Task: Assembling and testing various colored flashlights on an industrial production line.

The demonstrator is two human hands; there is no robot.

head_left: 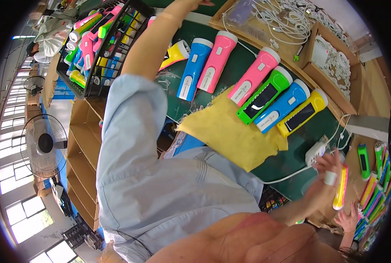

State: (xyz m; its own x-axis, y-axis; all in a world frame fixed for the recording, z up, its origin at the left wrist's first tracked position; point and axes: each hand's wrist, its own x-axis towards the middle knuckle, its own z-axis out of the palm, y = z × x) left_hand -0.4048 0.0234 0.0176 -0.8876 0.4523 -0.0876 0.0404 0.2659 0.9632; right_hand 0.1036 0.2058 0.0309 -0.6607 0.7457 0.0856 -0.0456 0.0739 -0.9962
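Observation:
My left arm reaches past a black crate to the far edge, where my left hand [200, 2] is mostly cut off by the picture's top. My right hand [329, 168], blurred, has its fingers apart and a white wrap on one finger. Just beyond it is a yellow and pink flashlight [341, 188]; I see no grip on it. Across the green table lie a blue flashlight [194, 70], a pink one [217, 61], a second pink one [254, 76], a green one [265, 95], another blue one [283, 106] and a yellow one [303, 113]. My left arm partly hides one more yellow flashlight [176, 53].
A yellow cloth [235, 131] lies under some flashlights. The black crate [90, 85] is heaped with flashlights. White cables [278, 19] and a cardboard box [314, 57] line the far side. A white power strip [316, 153] is near my right hand. Another person's hand [348, 220] shows at right.

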